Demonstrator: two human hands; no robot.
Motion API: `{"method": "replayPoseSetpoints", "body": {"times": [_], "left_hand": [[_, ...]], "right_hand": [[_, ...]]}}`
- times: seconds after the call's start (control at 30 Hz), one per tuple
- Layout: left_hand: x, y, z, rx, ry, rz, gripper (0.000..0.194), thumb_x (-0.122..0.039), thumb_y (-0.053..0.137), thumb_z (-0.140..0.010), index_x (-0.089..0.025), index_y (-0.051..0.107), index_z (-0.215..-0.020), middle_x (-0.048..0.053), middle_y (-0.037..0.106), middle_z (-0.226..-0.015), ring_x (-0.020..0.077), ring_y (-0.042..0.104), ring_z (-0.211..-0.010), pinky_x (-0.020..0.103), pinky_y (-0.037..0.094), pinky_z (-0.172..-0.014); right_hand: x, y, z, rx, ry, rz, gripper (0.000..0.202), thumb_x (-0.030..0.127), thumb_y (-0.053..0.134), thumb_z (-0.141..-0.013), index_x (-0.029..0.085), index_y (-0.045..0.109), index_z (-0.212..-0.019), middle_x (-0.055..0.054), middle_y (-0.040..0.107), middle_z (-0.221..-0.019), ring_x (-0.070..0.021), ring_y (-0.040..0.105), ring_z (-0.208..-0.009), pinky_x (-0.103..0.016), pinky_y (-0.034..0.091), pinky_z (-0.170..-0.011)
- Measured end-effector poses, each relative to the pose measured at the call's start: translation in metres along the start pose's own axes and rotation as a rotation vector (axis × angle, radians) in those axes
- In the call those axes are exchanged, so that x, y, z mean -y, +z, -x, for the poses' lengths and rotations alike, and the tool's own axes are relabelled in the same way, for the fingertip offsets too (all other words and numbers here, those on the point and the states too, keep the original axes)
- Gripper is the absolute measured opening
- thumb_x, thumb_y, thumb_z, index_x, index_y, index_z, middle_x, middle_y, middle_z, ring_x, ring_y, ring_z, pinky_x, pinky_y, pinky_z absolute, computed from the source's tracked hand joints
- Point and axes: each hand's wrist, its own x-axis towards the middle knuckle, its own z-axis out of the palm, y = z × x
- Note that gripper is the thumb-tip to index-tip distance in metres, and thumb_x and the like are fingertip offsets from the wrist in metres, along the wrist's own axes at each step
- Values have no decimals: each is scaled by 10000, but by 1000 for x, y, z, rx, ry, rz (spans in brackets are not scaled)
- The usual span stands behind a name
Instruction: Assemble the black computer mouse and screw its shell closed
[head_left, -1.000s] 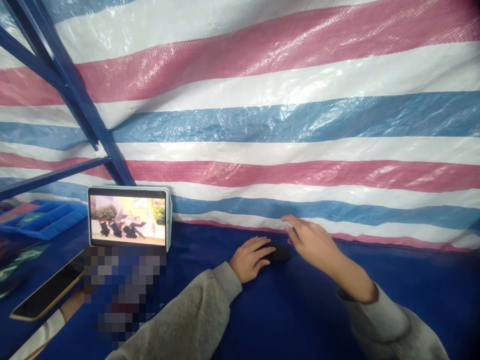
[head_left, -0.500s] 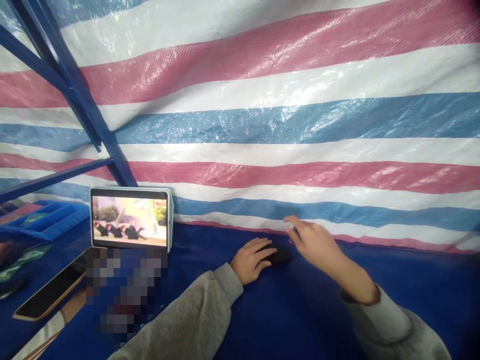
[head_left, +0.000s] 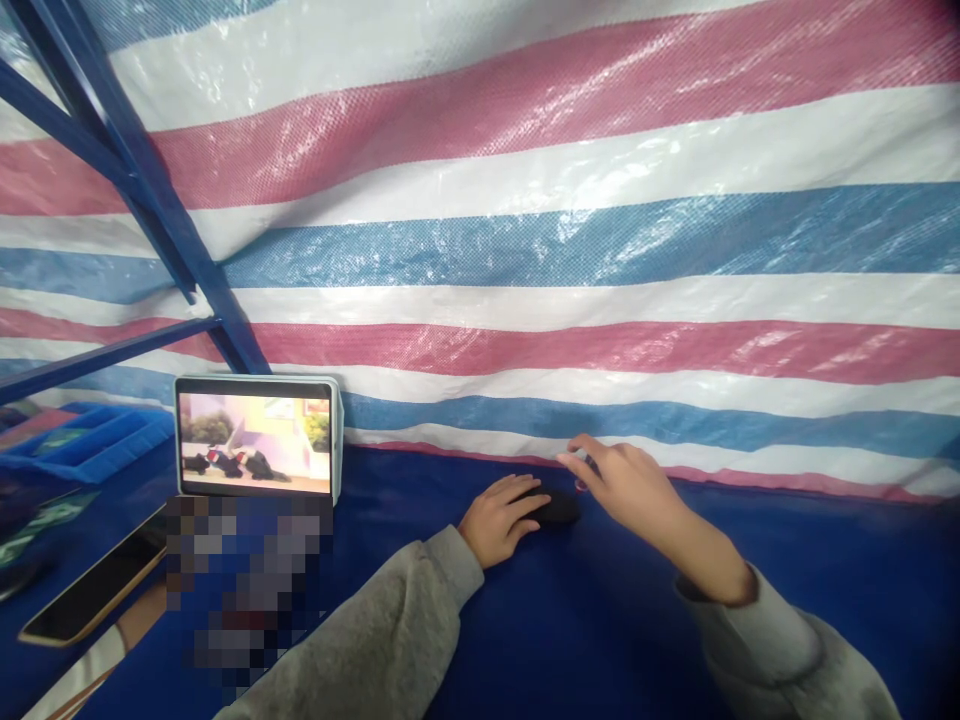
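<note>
My left hand (head_left: pixel 496 520) lies on the blue table surface, its fingers spread and resting flat over the left end of a small, dark, flattish object (head_left: pixel 559 506). What kind of object it is does not show clearly. Just right of it and a little higher, my right hand (head_left: pixel 619 480) is raised with thumb and index finger brought together in a pinch. Whatever sits between those fingertips is too small to make out. Under the right palm a tiny pinkish-purple bit (head_left: pixel 581 486) shows, partly hidden by the hand.
A tablet (head_left: pixel 255 440) in a pale case stands on the left, playing a video. Beside it are a phone (head_left: pixel 97 575), another person's forearm (head_left: pixel 142 615), a pixelated patch and a blue compartment tray (head_left: pixel 112 450). Behind rise a striped tarp (head_left: pixel 562 240) and a blue metal frame (head_left: pixel 172 220).
My right thumb has shifted slightly left beneath the index fingertip. My left hand stays on the dark object. The view has turned slightly, and the video picture differs.
</note>
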Motion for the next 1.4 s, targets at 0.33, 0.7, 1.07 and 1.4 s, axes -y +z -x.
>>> {"method": "replayPoseSetpoints", "body": {"times": [0.33, 0.7, 1.07, 1.4], "left_hand": [[-2, -2, -1, -1, 2, -4, 357, -363, 400, -992, -219, 533, -1291, 80, 528, -1362, 211, 465, -1297, 443, 355, -1120], [-2, -1, -1, -9, 4, 0, 369, -378, 400, -992, -208, 535, -1290, 81, 532, -1357, 210, 468, -1294, 433, 355, -1121], [0, 0, 0, -3, 3, -11, 361, -371, 409, -989, -211, 537, -1287, 74, 523, -1368, 210, 459, -1301, 437, 347, -1125], [-1, -2, -1, -7, 14, -7, 367, -379, 393, -993, -213, 531, -1290, 81, 532, -1356, 213, 468, -1293, 437, 361, -1116]], "right_hand": [[-3, 2, 0, -33, -43, -22, 402, 405, 295, -974, 181, 556, -1182, -52, 708, -708, -229, 669, -664, -288, 376, -576], [-3, 7, 0, -53, -94, -120, 440, 239, 309, -938, 162, 479, -1336, -102, 703, -986, -207, 661, -777, -305, 440, -666], [-9, 5, -1, -38, 5, 57, 448, 522, 373, -936, 206, 626, -1129, -58, 712, -678, -253, 681, -687, -298, 386, -579], [-2, 2, 1, -35, -44, -14, 403, 195, 331, -910, 153, 530, -1257, -94, 719, -1009, -217, 681, -779, -302, 415, -662]]}}
